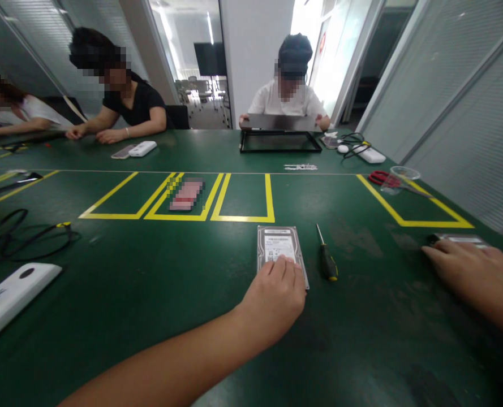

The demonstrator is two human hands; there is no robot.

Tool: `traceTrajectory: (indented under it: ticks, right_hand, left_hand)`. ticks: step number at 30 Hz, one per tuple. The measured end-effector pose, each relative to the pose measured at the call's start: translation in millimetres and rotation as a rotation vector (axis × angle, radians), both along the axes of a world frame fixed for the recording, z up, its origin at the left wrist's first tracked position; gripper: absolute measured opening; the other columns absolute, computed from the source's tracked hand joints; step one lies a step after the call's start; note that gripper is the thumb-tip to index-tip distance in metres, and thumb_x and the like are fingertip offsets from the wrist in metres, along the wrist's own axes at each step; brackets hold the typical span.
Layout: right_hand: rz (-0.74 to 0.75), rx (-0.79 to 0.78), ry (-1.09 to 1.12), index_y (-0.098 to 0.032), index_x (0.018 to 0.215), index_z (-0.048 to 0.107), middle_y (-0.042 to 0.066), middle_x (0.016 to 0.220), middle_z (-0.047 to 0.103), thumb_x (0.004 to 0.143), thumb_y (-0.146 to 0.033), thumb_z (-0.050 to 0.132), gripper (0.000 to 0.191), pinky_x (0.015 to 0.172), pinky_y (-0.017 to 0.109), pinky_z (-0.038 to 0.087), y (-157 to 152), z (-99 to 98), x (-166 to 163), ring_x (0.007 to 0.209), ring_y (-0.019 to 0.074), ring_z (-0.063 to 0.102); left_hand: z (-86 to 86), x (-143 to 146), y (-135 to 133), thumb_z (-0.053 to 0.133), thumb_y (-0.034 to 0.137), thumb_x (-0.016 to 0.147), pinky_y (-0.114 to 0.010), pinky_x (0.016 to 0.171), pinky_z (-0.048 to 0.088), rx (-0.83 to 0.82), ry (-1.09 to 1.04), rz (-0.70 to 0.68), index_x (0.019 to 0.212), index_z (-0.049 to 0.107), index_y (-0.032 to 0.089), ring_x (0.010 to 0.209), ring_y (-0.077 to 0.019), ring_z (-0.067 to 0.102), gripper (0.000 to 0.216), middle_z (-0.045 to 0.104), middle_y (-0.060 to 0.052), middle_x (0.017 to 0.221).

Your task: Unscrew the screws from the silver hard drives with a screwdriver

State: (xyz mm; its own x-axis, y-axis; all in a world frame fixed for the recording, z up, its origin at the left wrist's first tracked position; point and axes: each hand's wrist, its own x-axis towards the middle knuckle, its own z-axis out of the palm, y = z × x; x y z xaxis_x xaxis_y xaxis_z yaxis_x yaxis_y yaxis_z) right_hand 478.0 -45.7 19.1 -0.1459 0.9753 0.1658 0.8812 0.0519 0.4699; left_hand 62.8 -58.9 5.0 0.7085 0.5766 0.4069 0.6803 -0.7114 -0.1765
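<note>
A silver hard drive (282, 242) with a white label lies on the green table in front of me. My left hand (279, 288) is closed over its near end, fingers on the label and at the right edge. Just right of that drive, a screwdriver (328, 260) with a black and yellow handle rests with its tip pointing away. At the far right my right hand (472, 263) grips a flat, silver-grey drive-like thing (467, 239) with a dark end; the hand covers most of it.
Yellow tape marks (243, 218) outline areas on the table; a pink phone-like thing (186, 195) lies within one. Red scissors (382, 178) and a clear plastic cup (404, 173) are at the right. A white power bank (17, 299) and black cable (34, 249) lie left. People sit opposite.
</note>
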Motion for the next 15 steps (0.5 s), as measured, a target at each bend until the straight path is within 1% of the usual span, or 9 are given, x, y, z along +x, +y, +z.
traceTrajectory:
  ticks: [4,10,15]
  right_hand:
    - [0.052,0.001,-0.144,-0.016,0.108,0.076,0.018,0.121,0.065,0.09,-0.009,0.038,0.042,0.086,0.044,0.05,3,-5.2,16,0.111,0.0331,0.06]
    - [0.101,0.01,-0.152,-0.019,0.11,0.076,0.017,0.124,0.064,0.089,-0.009,0.042,0.042,0.081,0.041,0.05,7,-10.6,41,0.112,0.0324,0.059]
    - [0.127,0.009,-0.188,-0.019,0.11,0.076,0.017,0.122,0.064,0.089,-0.009,0.041,0.041,0.08,0.04,0.05,9,-13.5,45,0.109,0.0318,0.059]
  left_hand:
    - [2.3,0,1,0.053,0.025,0.096,-0.04,0.083,0.054,-0.034,-0.026,-0.004,0.121,0.061,0.003,0.108,-0.0299,0.06,0.034,0.065,-0.019,0.114]
    - [4.7,-2,0,0.055,0.025,0.094,-0.04,0.083,0.054,-0.071,-0.029,-0.001,0.118,0.061,0.005,0.107,-0.0295,0.06,0.032,0.065,-0.017,0.112]
    - [3.6,-2,0,0.053,0.024,0.095,-0.04,0.084,0.054,-0.08,-0.031,-0.001,0.118,0.061,0.005,0.107,-0.0288,0.059,0.031,0.064,-0.017,0.114]
